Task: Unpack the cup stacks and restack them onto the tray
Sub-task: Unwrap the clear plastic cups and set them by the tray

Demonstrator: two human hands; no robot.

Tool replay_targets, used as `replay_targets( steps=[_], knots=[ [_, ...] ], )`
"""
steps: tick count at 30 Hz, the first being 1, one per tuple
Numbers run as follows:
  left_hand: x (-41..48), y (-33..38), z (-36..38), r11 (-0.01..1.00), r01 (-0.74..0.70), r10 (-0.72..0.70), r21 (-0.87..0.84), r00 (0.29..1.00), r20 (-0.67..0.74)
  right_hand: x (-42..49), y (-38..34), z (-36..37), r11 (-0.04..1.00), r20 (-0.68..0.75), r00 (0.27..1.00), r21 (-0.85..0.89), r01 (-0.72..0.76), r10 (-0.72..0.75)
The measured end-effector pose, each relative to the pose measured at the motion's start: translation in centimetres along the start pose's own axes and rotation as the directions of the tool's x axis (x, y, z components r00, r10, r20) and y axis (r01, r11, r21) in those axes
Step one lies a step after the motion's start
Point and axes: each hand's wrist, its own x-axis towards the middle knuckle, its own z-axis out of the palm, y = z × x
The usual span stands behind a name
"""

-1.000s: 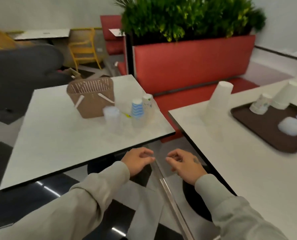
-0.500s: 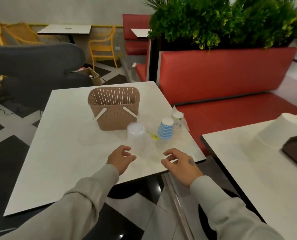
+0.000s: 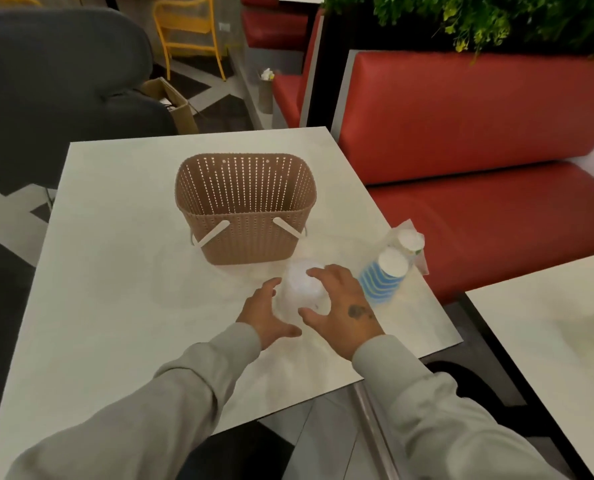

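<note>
Person stands at the bench (image 3: 115,271); landmark is the tan basket (image 3: 243,209) in the middle of it. Clear cup stack (image 3: 300,289) stands upside down just in front of the basket, on the near side. Right hand (image 3: 344,306) curves round it, fingers over the top and far side, thumb low on the near side: reads as a grasp. Left hand (image 3: 264,313) lies spread on the stack's other side with fingers fairly straight and nothing held; the stack is see-through and blurred, so whether this hand touches it cannot be told. Blue-striped cup stack (image 3: 382,275) stands to the right of the basket's near corner, beyond the right hand. A white cup stack (image 3: 408,242) in clear wrap sits just behind it. Basket looks empty from this angle. The tray is out of view, as is anything already on it. Judgement: three stacks wait on this bench. At least one is still wrapped. The clear stack is being picked up first, and the striped and wrapped ones remain to unpack and carry over.
</note>
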Motion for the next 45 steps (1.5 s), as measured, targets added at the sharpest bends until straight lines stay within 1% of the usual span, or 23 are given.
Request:
replay_targets(
  steps=[2, 6, 8, 11, 14, 18, 23, 25, 27, 30, 32, 35, 37, 42, 45],
  knots=[
    [0.9, 0.0, 0.1, 0.997, -0.036, 0.035, 0.064, 0.999, 0.014, 0.8, 0.0, 0.4, 0.999, 0.009, 1.0, -0.031, -0.022, 0.022],
    [1.9, -0.2, 0.3, 0.987, -0.09, 0.086, 0.13, 0.996, 0.034, 1.6, 0.1, 0.6, 0.995, 0.082, 0.995, -0.08, -0.053, 0.059],
    [2.2, -0.3, 0.4, 0.974, -0.12, 0.115, 0.192, 0.993, 0.036, 1.8, 0.1, 0.6, 0.991, 0.079, 0.995, -0.126, -0.044, 0.054],
    [2.5, -0.1, 0.5, 0.958, -0.143, 0.143, 0.247, 0.99, 0.019, 1.9, 0.4, 0.4, 0.99, 0.057, 0.997, -0.138, -0.038, 0.047],
    [2.9, 0.1, 0.6, 0.959, -0.131, 0.133, 0.252, 0.991, 0.009, 1.7, 0.5, 0.2, 0.992, 0.075, 0.996, -0.121, -0.035, 0.044],
    [3.0, 0.1, 0.4, 0.965, -0.141, 0.134, 0.219, 0.99, 0.046, 1.8, 0.5, -0.2, 0.994, 0.084, 0.995, -0.102, -0.049, 0.057],
    [2.6, 1.0, -0.5, 0.977, -0.145, 0.13, 0.156, 0.986, 0.104, 1.7, 0.9, -0.5, 0.993, 0.024, 0.994, 0.038, -0.109, 0.108],
    [2.7, 1.4, -0.9, 0.986, -0.135, 0.12, 0.103, 0.983, 0.138, 1.9, 0.8, -0.9, 0.986, 0.009, 0.991, 0.091, -0.136, 0.136],
    [2.7, 1.4, -1.4, 0.995, -0.101, 0.101, -0.008, 0.978, 0.184, 2.1, 0.7, -1.5, 0.979, -0.005, 0.989, 0.139, -0.147, 0.149],
    [2.4, 1.5, -2.0, 0.988, -0.053, 0.09, -0.143, 0.959, 0.268, 2.4, 0.2, -2.5, 0.976, -0.023, 0.991, 0.182, -0.122, 0.128],
    [2.2, 1.7, -2.1, 0.975, -0.022, 0.087, -0.221, 0.953, 0.289, 2.5, 0.1, -3.1, 0.975, -0.04, 0.993, 0.197, -0.101, 0.111],
    [1.6, 2.1, -2.1, 0.914, 0.082, 0.062, -0.396, 0.939, 0.338, 2.4, -0.1, -4.1, 0.965, -0.047, 0.989, 0.231, -0.125, 0.139],
    [1.1, 2.3, -2.1, 0.872, 0.147, 0.051, -0.466, 0.921, 0.387, 2.3, 0.0, -4.7, 0.957, -0.043, 0.983, 0.241, -0.162, 0.177],
    [-0.1, 2.7, -1.7, 0.767, 0.272, 0.075, -0.581, 0.861, 0.502, 1.8, 0.0, -5.4, 0.946, -0.044, 0.977, 0.261, -0.191, 0.209],
    [-0.4, 3.1, -1.6, 0.719, 0.327, 0.062, -0.613, 0.848, 0.526, 1.3, -0.5, -5.6, 0.938, -0.039, 0.974, 0.28, -0.204, 0.224]
  ],
)
